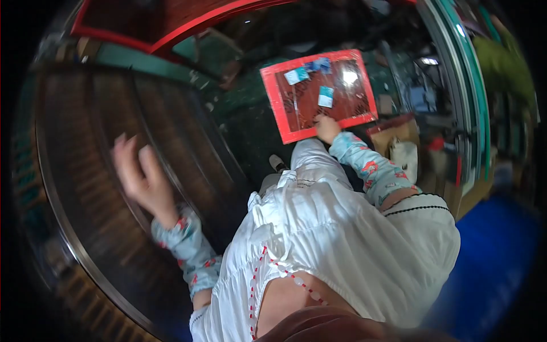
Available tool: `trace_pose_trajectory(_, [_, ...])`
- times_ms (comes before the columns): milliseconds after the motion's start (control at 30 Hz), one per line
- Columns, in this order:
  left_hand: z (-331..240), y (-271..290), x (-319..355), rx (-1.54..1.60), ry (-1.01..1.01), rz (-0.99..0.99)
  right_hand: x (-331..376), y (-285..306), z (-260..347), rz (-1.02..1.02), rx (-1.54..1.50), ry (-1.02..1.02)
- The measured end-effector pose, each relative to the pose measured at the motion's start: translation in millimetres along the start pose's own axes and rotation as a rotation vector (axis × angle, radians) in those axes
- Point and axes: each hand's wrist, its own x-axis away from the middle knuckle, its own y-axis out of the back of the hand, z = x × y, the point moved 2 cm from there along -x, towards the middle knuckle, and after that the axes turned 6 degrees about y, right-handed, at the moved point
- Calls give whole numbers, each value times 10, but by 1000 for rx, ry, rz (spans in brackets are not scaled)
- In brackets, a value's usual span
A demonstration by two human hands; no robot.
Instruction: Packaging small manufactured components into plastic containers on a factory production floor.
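Note:
My left hand (142,176) is raised over a dark slatted surface (114,108), fingers apart and slightly blurred, holding nothing. In front of me to the right stands a shallow red-rimmed crate (273,105) with a brownish inside. Small blue-and-white packets (326,96) lie in it, along with a crumpled dark-blue piece (320,65). My right hand (326,129) reaches across the crate's near rim, its fingers curled closed just below the nearest packet. What those fingers hold, if anything, is too small to make out.
A metal rail (74,245) curves along the left slatted surface. A larger red-framed piece (154,45) sits at the far left. On the right are green-edged metal posts (476,85), a cardboard box (393,128) with a white bag (404,157), and a blue surface (490,256).

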Motion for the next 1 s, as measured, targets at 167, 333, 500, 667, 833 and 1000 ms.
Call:
trace_pose_trajectory(167, [-704,-1315,127,385,-197,580,567,-237,-2000,-403,-171,-295])
trace_pose_trajectory(333, [-981,-2014,361,413,-487,977,645,-773,-1345,-472,-1238,-714])
trace_pose_trajectory(500, [-1169,-2449,-230,481,-595,938,668,-426,-666,-937,-308,-511])
trace_pose_trajectory(667, [-735,-3192,-1334,397,-570,762,-52,3,-265,-1004,-125,-454])
trace_pose_trajectory(833, [-267,-4093,-1980,238,-761,697,-767,67,128,-523,-196,-895])
trace_pose_trajectory(1000, [-16,-4500,-2130,122,-1013,671,-884,266,151,-490,-151,-1068])
